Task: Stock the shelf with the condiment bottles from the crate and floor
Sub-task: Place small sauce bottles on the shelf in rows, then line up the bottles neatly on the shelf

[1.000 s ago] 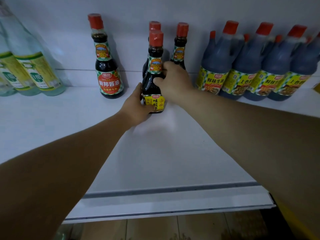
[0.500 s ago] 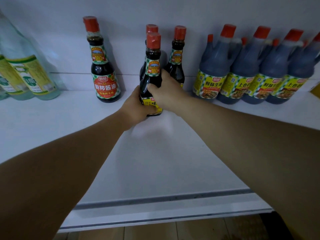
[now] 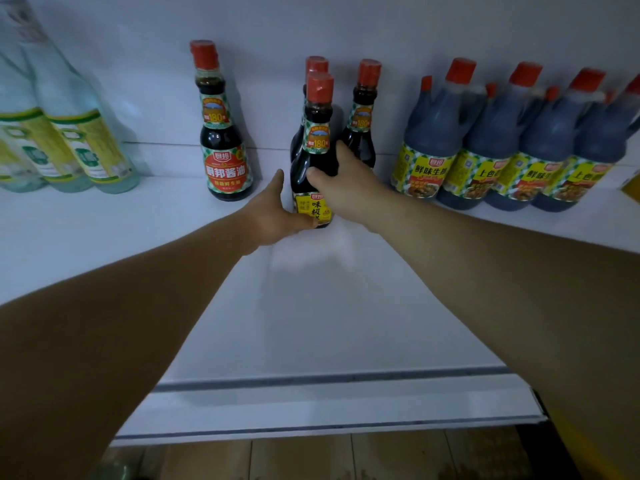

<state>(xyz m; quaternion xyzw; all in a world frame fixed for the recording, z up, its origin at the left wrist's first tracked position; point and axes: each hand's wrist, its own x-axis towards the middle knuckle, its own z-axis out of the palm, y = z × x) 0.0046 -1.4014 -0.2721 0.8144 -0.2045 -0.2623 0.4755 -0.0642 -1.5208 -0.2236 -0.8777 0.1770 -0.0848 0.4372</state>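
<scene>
We are finding the bottle (image 3: 316,140), dark with a yellow label and a red cap, standing upright at mid-depth on the shelf (image 3: 311,306), directly in front of the rear bottles (image 3: 363,133). Its base is appearing to meet the shelf. We cannot tell whether its full weight is down.

Both hands are holding it. The left hand (image 3: 273,216), coming in from 8 o'clock, is cupping the base, with the thumb lying across the lower label and a finger running up the left side. The right hand (image 3: 349,188), coming in from 4 o'clock, is wrapping the body, thumb across the front and fingers curling round the right side towards the back.

The rear bottles are sitting at 12 and 1 o'clock of the bottle, very close, and we cannot tell whether they are touching it. A red-label bottle (image 3: 225,161) is standing apart at 10 o'clock. Jugs (image 3: 429,143) are crowding the 3 o'clock side, and clear bottles (image 3: 79,143) are leaning in at far 9 o'clock.

We are judging the step in hand to be seating and squaring this bottle in its row. The next move is calling for a gentle release, the fingers opening without dragging the bottle or knocking the rear bottles, and then both hands returning for more stock. Much bare shelf is suggesting the task is far from done.
</scene>
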